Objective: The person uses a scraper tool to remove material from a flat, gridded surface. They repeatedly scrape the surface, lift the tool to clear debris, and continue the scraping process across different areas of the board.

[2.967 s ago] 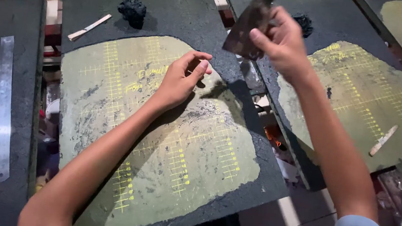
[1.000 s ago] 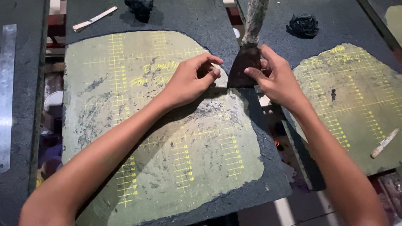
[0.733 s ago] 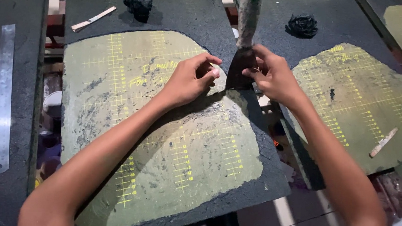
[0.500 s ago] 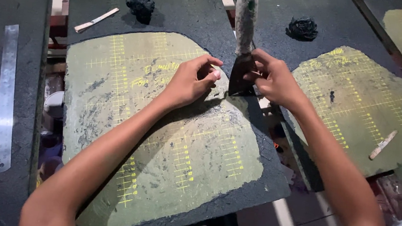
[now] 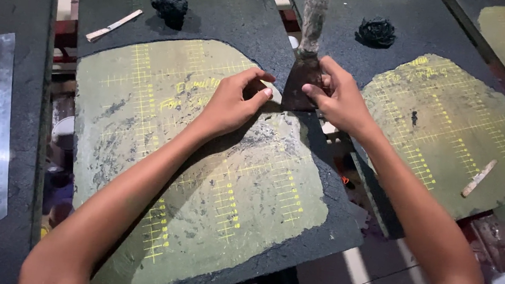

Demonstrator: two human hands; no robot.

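A green sheet with yellow grid lines lies on a dark rough board. My right hand is shut on a scraper, its dirty handle pointing away from me and its dark blade down at the sheet's right edge. My left hand rests on the sheet just left of the blade, fingertips pinching the sheet's edge.
A black lump and a flat wooden stick lie at the board's far end. A second board at right carries another green sheet, a stick and a black lump. A metal ruler lies at left.
My right hand brought the scraper down from the air to the sheet's right edge, next to my left hand, which stayed in place.
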